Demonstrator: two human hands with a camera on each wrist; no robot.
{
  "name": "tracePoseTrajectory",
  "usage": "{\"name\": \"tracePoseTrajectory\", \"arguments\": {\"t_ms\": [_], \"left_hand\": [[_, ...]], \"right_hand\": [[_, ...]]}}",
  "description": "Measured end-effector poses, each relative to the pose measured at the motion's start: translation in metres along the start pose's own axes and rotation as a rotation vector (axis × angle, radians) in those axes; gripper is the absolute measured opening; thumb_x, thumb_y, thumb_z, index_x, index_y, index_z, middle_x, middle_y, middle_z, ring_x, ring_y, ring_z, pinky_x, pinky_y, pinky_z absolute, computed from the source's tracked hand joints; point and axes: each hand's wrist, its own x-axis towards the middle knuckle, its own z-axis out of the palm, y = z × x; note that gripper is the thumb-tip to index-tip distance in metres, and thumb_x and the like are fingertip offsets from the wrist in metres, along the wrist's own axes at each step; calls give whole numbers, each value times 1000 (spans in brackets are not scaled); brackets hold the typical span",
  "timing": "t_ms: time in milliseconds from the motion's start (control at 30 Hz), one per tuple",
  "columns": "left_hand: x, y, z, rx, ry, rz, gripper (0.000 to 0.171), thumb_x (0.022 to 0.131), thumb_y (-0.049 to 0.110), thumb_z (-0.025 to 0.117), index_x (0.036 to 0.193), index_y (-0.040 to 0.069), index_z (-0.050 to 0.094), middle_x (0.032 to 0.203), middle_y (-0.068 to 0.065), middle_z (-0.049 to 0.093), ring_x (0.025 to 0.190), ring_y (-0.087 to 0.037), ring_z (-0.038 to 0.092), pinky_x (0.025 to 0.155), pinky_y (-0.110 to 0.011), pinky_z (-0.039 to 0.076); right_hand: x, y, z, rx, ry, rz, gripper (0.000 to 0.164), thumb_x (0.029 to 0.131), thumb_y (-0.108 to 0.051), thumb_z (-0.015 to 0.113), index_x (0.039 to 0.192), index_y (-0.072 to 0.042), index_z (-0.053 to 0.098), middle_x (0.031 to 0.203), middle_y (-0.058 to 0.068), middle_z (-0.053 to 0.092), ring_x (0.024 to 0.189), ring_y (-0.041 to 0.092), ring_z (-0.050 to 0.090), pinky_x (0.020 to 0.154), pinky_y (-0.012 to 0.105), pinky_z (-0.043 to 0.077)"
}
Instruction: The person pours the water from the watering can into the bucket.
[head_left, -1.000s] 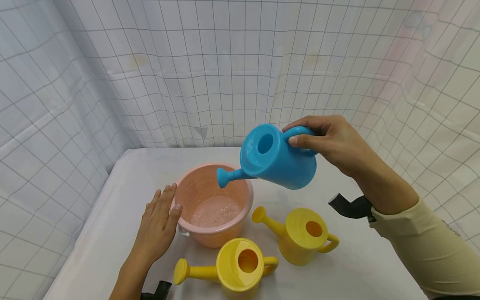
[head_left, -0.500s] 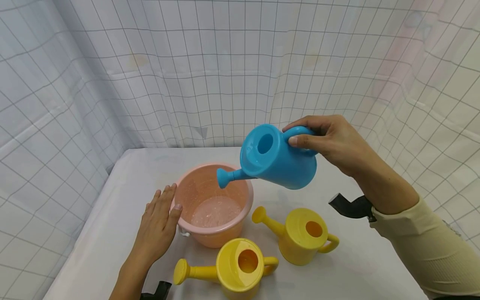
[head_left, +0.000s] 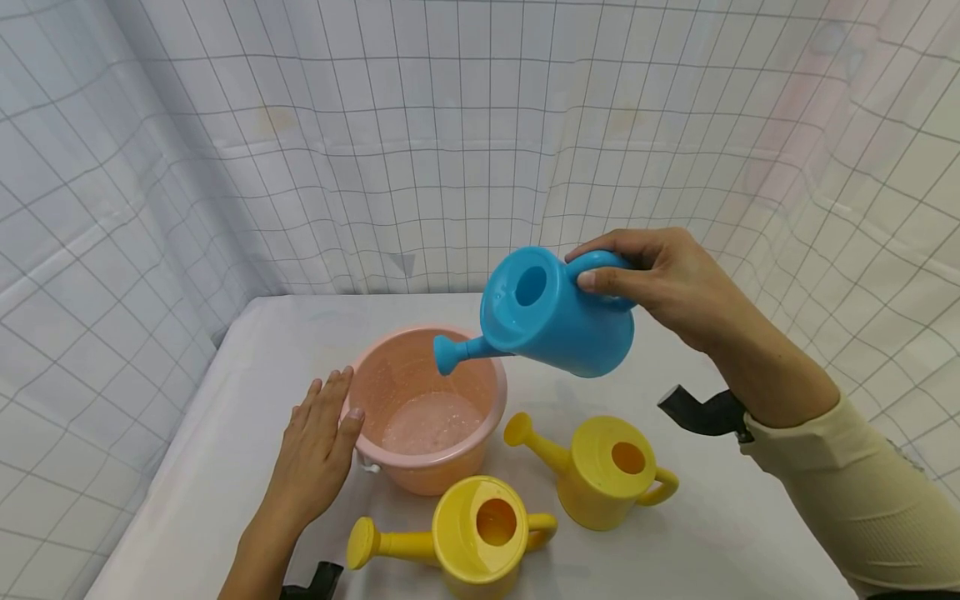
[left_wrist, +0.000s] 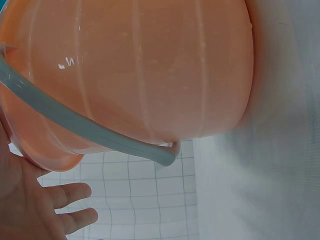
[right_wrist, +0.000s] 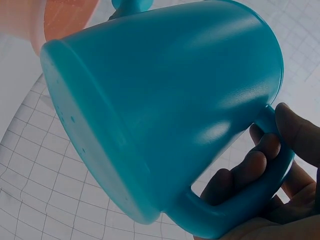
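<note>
My right hand (head_left: 663, 283) grips the handle of a blue watering can (head_left: 573, 329) and holds it tilted in the air. The can's spout head hangs over the pink bucket (head_left: 491, 417), which has a little liquid in its bottom. In the right wrist view, fingers curl through the handle loop of the blue watering can (right_wrist: 165, 100). At the bucket's left rim, my left hand (head_left: 318, 450) lies with straight fingers, touching the edge. The left wrist view shows the ribbed outside of the bucket (left_wrist: 165, 75) and its grey handle (left_wrist: 90, 127) hanging down the side.
Two yellow watering cans stand on the white-covered table (head_left: 225, 433): one watering can (head_left: 480, 542) in front of the bucket, another watering can (head_left: 607, 475) to its right. White grid-patterned curtains (head_left: 450, 150) enclose the back and both sides.
</note>
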Motion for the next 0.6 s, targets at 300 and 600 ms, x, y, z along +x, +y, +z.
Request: {"name": "tracePoseTrajectory", "arguments": {"t_ms": [300,600], "left_hand": [[0,1,-1,-2,-7,-4,55,102,37,35,152,25,18,156,-18,24,145,-41,12,110,-68,9],[0,3,-1,1,-12,-12,55,101,38,35,152,25,18,156,-17,24,146,-40,12,111,-68,9]], "right_hand": [[0,-1,0,-6,3,-4,32,89,-25,66,116,-9,65,116,8,65,108,26,59,98,55,45],[0,-1,-1,-11,3,-2,32,89,-25,66,117,-9,65,118,8,64,109,27,59,97,56,46]]}}
